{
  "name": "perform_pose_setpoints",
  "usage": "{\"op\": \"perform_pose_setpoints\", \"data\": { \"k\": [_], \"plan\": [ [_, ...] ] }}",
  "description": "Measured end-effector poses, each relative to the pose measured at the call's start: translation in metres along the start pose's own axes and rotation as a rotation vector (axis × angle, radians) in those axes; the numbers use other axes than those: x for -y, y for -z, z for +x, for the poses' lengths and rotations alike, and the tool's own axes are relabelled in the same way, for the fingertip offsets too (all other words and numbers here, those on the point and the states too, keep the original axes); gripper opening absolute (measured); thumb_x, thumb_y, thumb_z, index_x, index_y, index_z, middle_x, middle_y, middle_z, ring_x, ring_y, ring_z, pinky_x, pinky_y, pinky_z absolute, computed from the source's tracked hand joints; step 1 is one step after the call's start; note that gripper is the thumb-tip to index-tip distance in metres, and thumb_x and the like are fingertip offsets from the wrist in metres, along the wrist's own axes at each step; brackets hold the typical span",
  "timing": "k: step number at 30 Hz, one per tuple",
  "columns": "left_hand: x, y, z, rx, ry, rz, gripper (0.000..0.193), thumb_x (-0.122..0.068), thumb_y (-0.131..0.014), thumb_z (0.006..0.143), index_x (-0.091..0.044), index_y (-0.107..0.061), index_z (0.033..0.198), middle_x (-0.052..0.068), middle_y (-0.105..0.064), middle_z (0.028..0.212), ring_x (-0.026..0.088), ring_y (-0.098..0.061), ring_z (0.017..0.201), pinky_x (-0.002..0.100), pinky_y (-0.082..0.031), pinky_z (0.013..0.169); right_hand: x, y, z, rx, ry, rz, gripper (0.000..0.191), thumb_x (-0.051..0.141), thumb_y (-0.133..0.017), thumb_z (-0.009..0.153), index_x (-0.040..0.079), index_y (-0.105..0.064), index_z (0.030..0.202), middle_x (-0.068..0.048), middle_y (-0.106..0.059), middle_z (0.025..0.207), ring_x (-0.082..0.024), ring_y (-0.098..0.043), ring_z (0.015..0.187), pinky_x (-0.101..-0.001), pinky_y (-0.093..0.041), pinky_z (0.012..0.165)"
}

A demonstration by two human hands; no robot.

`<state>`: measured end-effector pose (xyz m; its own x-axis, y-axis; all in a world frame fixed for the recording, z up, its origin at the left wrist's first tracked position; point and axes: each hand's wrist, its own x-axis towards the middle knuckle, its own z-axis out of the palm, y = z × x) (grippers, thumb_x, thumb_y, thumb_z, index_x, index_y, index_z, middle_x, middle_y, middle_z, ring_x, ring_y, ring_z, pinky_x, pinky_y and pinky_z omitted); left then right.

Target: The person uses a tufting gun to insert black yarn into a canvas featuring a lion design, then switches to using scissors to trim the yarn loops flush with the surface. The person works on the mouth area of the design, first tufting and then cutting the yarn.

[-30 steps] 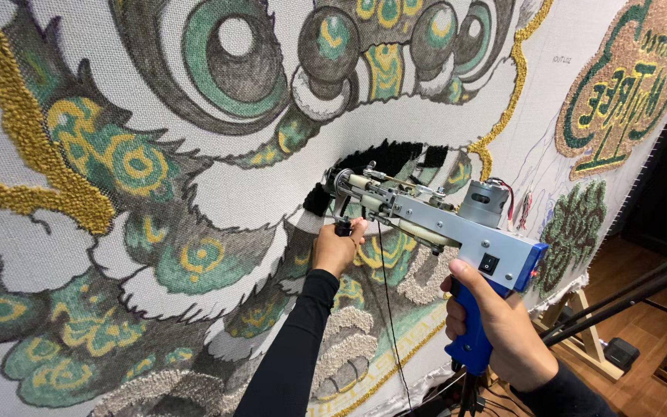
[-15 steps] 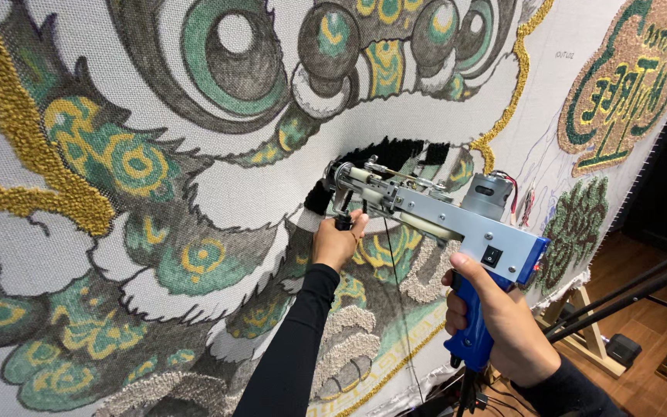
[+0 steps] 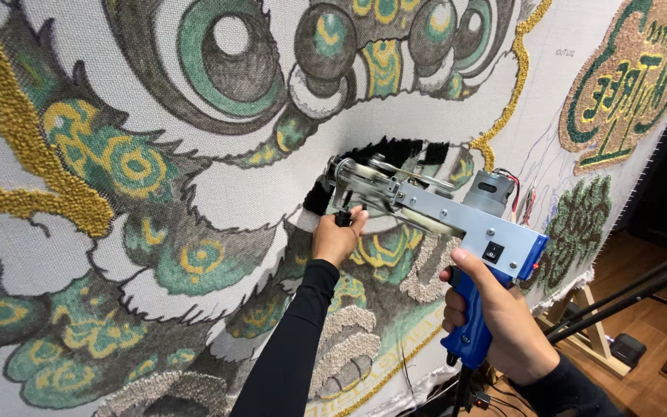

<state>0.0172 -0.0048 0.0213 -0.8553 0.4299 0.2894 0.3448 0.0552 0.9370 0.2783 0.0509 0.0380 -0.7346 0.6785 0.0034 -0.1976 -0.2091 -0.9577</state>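
A tufting gun with a grey metal body and a blue pistol grip points at a large stretched cloth printed with a green, yellow and grey beast face. My right hand grips the blue handle, index finger near the trigger. My left hand, in a black sleeve, holds the small front handle under the gun's nose. The needle end touches the cloth at a patch of black tufted pile along the mouth outline. A thin yarn strand runs down from the gun.
Gold tufted pile fills the left of the cloth and a gold curve the upper right. A green and gold emblem sits at far right. Black stand bars, a wooden frame leg and a wood floor lie at lower right.
The gun and both hands have shifted slightly leftward and up along the black patch; the grips are unchanged.
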Motion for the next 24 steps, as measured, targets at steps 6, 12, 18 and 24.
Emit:
{"op": "perform_pose_setpoints", "data": {
  "k": [6,12,18,24],
  "plan": [
    [0.0,-0.003,-0.008,0.004,-0.169,0.052,0.046,-0.045,-0.08,0.088,-0.015,-0.079,0.122,0.009,-0.08,0.113,0.008,-0.071,0.088,0.03,-0.055,0.08,0.003,0.014,-0.008,0.019,-0.064,-0.007,0.051,0.047,-0.067,0.084,0.002,-0.069,0.108,-0.002,-0.045,0.058,-0.016,-0.045,0.05,-0.0332,-0.039,0.049],
    [0.001,-0.025,-0.009,0.291,-0.022,-0.194,0.062,-0.041,-0.075,0.087,-0.016,-0.06,0.142,0.005,-0.077,0.115,0.01,-0.056,0.047,0.027,-0.051,0.049,0.005,0.056,0.016,0.139,-0.02,-0.006,0.054,0.047,-0.064,0.089,0.0,-0.069,0.115,-0.001,-0.043,0.057,-0.015,-0.044,0.048,-0.032,-0.04,0.048],
    [0.019,-0.06,-0.011,0.292,-0.06,-0.357,0.04,-0.037,-0.071,0.093,-0.008,-0.076,0.12,0.001,-0.081,0.1,0.005,-0.049,0.045,0.022,-0.044,0.044,0.003,0.11,0.044,0.13,-0.046,-0.037,0.059,0.049,-0.056,0.091,0.002,-0.068,0.124,-0.002,-0.042,0.056,-0.016,-0.042,0.048,-0.0364,-0.041,0.049],
    [0.017,-0.086,-0.024,0.232,-0.117,-0.301,0.031,-0.032,-0.07,0.094,-0.005,-0.081,0.1,-0.001,-0.078,0.087,0.005,-0.052,0.048,0.023,-0.044,0.044,-0.01,0.159,0.056,0.215,0.008,0.043,0.061,0.046,-0.053,0.093,-0.003,-0.066,0.127,-0.003,-0.045,0.056,-0.015,-0.041,0.047,-0.0343,-0.039,0.049]
  ]
}}
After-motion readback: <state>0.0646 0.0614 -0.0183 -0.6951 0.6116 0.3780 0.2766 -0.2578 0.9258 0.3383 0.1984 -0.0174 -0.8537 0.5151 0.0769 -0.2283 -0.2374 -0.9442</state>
